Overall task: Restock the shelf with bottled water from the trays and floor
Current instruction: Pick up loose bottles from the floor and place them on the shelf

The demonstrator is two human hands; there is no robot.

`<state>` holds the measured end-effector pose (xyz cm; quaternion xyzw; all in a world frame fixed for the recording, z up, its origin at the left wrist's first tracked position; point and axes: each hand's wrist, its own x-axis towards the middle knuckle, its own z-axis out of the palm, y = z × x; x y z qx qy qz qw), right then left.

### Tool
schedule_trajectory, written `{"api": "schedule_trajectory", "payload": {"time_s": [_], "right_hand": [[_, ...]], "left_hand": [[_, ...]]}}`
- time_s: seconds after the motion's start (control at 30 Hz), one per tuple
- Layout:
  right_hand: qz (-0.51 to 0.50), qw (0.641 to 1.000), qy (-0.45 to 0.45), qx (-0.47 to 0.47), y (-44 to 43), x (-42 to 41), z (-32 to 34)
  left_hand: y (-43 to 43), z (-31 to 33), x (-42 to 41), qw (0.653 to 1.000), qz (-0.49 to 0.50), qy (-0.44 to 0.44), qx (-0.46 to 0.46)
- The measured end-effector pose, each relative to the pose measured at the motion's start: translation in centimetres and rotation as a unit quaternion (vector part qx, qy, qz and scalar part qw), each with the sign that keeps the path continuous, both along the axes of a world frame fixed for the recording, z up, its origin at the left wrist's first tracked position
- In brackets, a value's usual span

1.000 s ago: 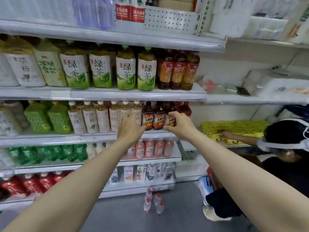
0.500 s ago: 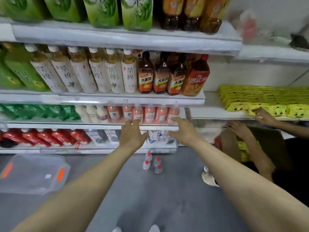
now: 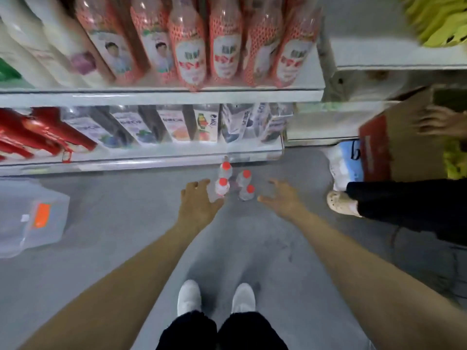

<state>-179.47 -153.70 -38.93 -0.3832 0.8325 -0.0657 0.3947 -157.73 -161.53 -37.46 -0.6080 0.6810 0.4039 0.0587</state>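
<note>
Bottles (image 3: 222, 188) are standing clustered on the floor (image 3: 126, 223); we are holding the left hand (image 3: 199, 203) and right hand (image 3: 284, 199) spread, empty, flanking them to gather several together.

Four water bottles (image 3: 233, 183) stand clustered on the floor (image 3: 126, 223), just near of the bottom shelf (image 3: 141, 157). The left grip (image 3: 198, 200) lies beside the cluster's left, the right grip (image 3: 283, 198) just to its right. A storage bin (image 3: 32, 218) sits on the floor well to the left. A cardboard box (image 3: 404, 152) and another person's shoe (image 3: 341, 202) lie to the right.
</note>
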Motion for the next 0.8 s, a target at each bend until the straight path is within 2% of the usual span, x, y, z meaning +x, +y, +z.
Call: {"api": "schedule_trajectory", "payload": {"time_s": [0.23, 0.43, 0.6, 0.8], "right_hand": [[-0.067, 0.997, -0.011, -0.038, 1.1, -0.5, -18.4], [-0.119, 0.981, -0.049, -0.145, 0.4, -1.4, -31.4], [-0.144, 0.964, -0.096, -0.203, 0.3, -2.3, -37.4], [-0.166, 0.952, -0.138, -0.216, 0.7, -2.0, -37.7]], "left_hand": [[-0.7, -18.9, -0.1, 0.997, 0.049, 0.045, 0.043], [-3.3, -31.4, -2.8, 0.990, 0.069, 0.123, 0.014], [-4.2, -36.8, -4.6, 0.978, 0.080, 0.192, -0.008], [-3.6, -37.8, -4.7, 0.969, 0.099, 0.224, -0.021]]}}
